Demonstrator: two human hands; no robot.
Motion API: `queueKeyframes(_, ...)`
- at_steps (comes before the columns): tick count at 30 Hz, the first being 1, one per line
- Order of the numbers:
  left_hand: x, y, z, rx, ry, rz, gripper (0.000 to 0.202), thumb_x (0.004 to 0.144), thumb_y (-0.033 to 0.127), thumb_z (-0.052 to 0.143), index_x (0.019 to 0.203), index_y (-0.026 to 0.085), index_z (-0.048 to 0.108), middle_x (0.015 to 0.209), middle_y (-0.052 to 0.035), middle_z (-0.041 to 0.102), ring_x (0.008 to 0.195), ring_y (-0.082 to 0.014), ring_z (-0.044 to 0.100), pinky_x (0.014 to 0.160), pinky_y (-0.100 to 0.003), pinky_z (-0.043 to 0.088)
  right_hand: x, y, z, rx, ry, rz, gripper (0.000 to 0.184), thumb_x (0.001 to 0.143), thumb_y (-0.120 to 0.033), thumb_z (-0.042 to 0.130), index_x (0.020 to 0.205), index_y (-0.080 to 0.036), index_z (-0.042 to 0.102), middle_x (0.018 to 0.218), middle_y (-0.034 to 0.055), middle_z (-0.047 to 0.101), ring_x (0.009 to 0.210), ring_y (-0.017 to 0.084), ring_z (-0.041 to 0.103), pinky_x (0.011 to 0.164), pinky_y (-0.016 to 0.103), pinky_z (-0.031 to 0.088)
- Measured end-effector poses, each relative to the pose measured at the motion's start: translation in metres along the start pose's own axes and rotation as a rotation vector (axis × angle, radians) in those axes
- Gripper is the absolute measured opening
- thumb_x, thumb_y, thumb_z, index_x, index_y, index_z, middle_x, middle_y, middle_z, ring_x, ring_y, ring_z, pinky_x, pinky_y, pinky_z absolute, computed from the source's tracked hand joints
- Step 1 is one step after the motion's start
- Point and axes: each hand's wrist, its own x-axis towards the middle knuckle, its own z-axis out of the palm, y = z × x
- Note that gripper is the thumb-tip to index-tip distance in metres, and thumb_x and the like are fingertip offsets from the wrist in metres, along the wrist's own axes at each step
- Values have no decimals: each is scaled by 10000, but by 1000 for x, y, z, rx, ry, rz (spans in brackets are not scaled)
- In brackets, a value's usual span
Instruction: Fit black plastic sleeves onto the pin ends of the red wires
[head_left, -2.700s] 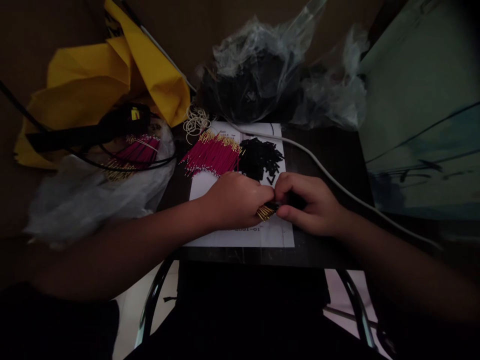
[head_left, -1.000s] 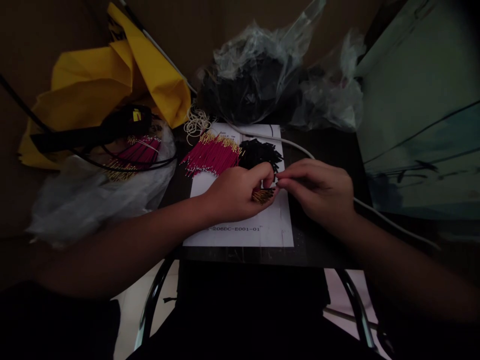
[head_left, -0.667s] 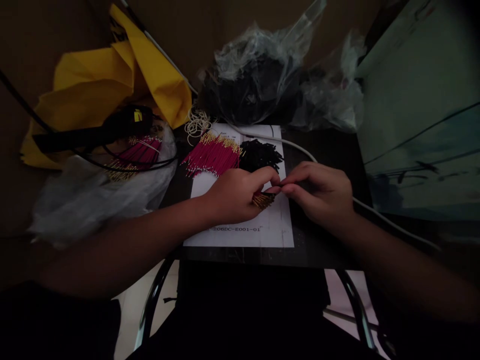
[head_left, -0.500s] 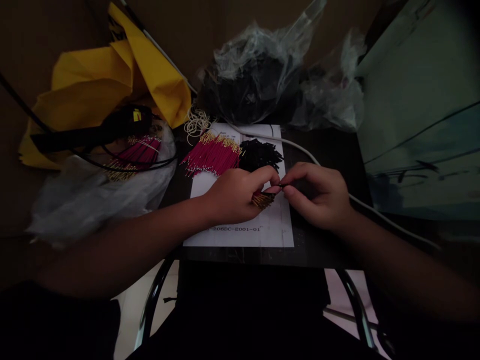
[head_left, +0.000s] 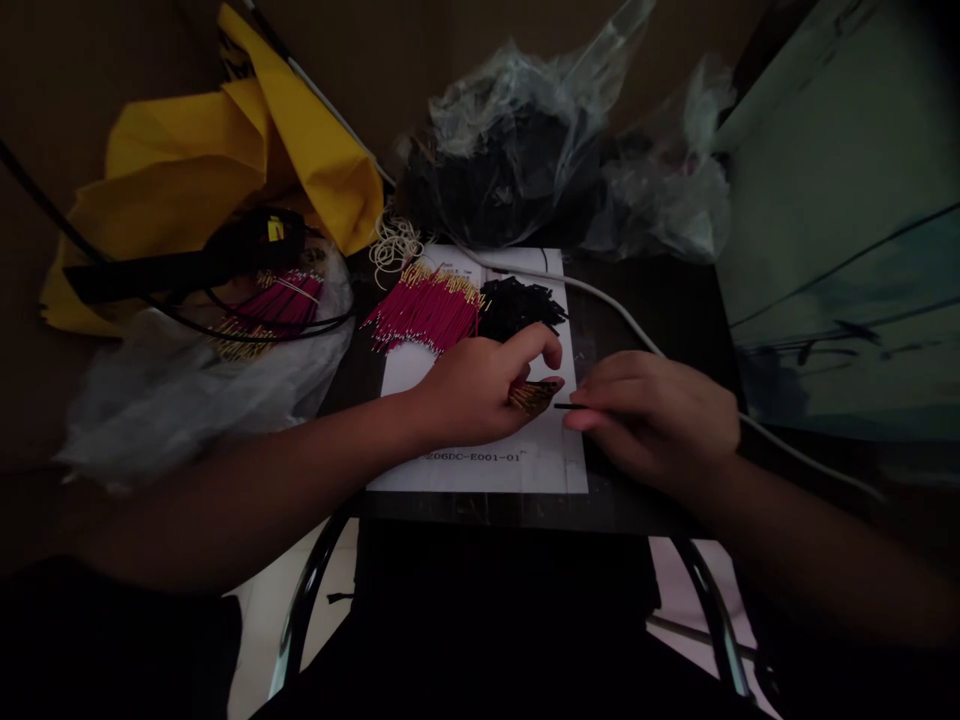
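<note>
Clear plastic bag [head_left: 637,110] holds black pieces [head_left: 499,180]; left hand [head_left: 476,390] grips gold-tipped pins [head_left: 532,396], right hand [head_left: 652,420] pinches a black rod [head_left: 566,406].

In front of you stands a dark tabletop [head_left: 675,300] holding a white printed sheet of paper [head_left: 409,372]. On the sheet lie a bundle of pink wires with gold tips [head_left: 424,308] and, just beside it, a heap of small black pieces [head_left: 517,308]. A grey cable [head_left: 592,293] crosses the sheet's far end and runs over the table toward your right.
</note>
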Motion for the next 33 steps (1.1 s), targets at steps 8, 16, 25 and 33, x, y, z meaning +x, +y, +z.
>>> queueKeyframes(8,0,-1,-2,34,-52,7,334,865,481,548,1074,223,506,601,63,540,526,-103,503,549,-207,336,-1,4,6,-41,9,-21,67,839,-284,706,874,-277,650,745,-12,726,664,144,675,584,298,524)
queueKeyframes(16,1,-1,-2,47,-62,14,317,866,468,542,1069,228,502,610,67,540,524,-99,499,539,-209,325,1,4,5,-25,-4,-18,74,835,-288,713,859,-257,650,751,-5,728,665,136,673,558,288,499)
queueKeyframes(25,1,-1,-2,58,-78,5,345,867,507,537,1062,224,517,621,51,571,517,-102,498,547,-214,322,2,4,4,39,-22,1,50,844,-293,700,848,-281,651,760,-17,732,659,141,684,551,292,512)
queueKeyframes(33,1,-1,-3,83,-89,7,314,865,485,534,1043,227,522,612,56,574,511,-103,505,524,-212,295,2,7,6,116,-32,3,67,847,-284,696,837,-260,634,754,-14,719,659,123,677,554,258,509)
